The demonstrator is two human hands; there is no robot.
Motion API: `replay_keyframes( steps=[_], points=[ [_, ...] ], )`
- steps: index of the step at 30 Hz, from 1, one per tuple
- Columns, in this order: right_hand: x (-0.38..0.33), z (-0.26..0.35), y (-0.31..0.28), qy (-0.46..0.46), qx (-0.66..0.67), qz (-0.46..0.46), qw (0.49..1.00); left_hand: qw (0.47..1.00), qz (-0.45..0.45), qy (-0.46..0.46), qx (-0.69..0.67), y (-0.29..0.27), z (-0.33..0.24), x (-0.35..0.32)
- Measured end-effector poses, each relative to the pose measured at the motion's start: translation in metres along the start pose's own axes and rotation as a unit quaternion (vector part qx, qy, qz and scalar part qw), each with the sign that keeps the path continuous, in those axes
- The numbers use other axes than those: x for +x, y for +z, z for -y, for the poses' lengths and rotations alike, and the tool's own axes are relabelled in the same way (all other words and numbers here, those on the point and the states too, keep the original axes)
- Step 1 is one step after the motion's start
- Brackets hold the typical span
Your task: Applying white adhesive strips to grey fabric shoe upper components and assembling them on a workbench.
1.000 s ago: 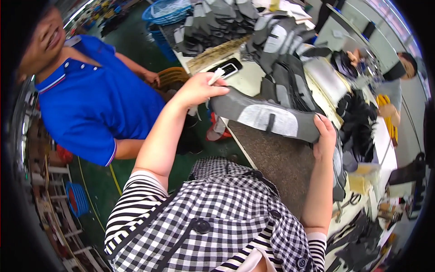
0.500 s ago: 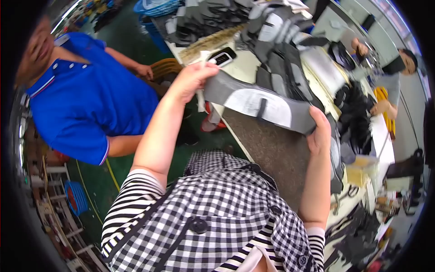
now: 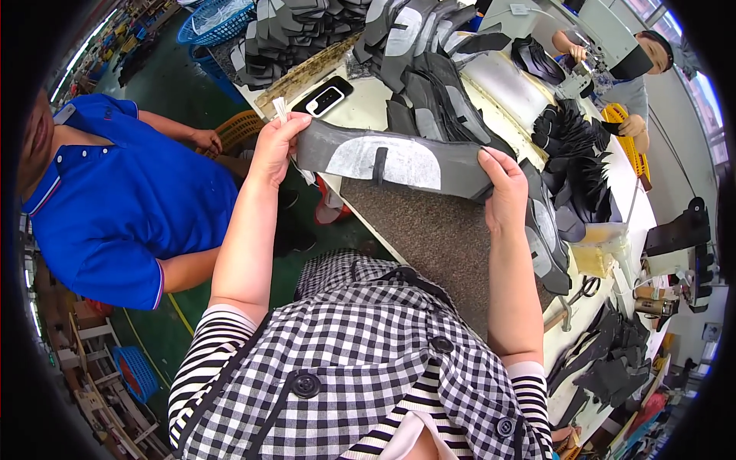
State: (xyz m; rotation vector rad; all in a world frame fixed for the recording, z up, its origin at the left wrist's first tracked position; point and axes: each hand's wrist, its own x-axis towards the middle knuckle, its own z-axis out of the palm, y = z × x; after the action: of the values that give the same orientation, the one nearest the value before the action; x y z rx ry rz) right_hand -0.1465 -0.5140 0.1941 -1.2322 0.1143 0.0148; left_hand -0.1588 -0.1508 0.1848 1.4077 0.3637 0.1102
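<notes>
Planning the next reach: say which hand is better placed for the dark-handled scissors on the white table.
Right hand, likely: nearer the scissors, though pinching one end of the grey, white-patched curved strip. The left hand holds the farther end.

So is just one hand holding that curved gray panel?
No, the left hand and right hand each grip an end of the curved gray panel.
</notes>
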Motion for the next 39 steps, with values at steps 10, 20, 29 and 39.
replay_keyframes(
  steps=[10,20,29,39],
  points=[
    [0.000,-0.008,0.011,0.063,0.082,-0.055,0.993,0.992,0.087,-0.003,-0.093,-0.004,0.001,-0.010],
    [0.001,-0.033,-0.024,0.097,0.108,-0.124,0.982,0.981,0.179,-0.016,-0.070,0.018,0.000,-0.008],
    [-0.007,-0.039,-0.029,0.096,0.125,-0.124,0.980,0.988,0.148,-0.037,-0.038,0.028,0.003,0.002],
    [-0.025,-0.045,-0.039,0.084,0.021,-0.127,0.988,0.991,0.112,-0.068,0.026,0.032,0.026,0.012]
  ],
)
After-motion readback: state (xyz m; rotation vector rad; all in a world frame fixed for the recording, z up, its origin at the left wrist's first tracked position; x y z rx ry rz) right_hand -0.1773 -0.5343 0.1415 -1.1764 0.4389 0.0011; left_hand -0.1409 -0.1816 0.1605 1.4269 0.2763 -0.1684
